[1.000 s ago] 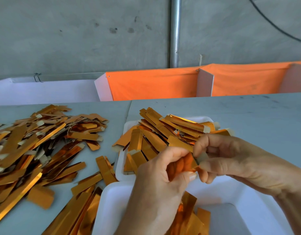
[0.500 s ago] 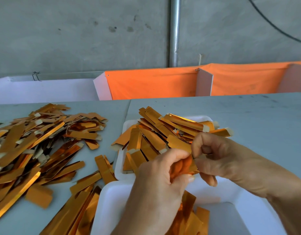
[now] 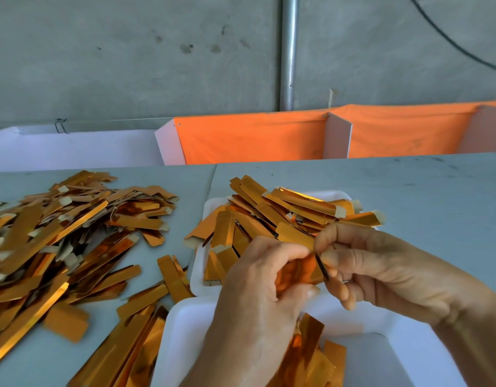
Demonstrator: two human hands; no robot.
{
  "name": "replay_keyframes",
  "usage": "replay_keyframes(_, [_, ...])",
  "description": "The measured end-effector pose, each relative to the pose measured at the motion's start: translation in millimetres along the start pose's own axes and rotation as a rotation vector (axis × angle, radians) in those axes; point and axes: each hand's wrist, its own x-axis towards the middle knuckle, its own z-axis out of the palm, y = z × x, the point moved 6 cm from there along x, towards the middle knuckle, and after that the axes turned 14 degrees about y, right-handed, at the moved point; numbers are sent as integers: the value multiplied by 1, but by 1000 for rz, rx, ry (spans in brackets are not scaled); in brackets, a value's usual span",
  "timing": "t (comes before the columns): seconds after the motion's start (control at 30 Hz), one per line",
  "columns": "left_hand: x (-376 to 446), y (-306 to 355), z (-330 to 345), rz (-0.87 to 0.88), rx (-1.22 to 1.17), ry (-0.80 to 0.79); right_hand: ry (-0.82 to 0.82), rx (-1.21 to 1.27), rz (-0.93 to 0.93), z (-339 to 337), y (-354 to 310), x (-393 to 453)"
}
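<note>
Grips of left hand, right hand, knuckles up, tight on perhaps-folded gold strip.

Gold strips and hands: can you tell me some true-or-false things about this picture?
1. The left hand and the right hand both hold one gold strip. True.
2. The far tray is empty. False: strips are heaped in it.
3. A big pile of strips lies on the table, left of the trays. True.
4. The cloth behind the table is blue. False: it is orange.
</note>
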Motion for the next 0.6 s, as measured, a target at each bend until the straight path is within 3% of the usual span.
replay_keyframes(0.33, [-3,-2,5,42,52,-29,43,-170,-24,1,-3,-1])
replay_keyframes(0.6, [-2,-3,1,-62,-5,-16,103,-166,-8,-2,-2,0])
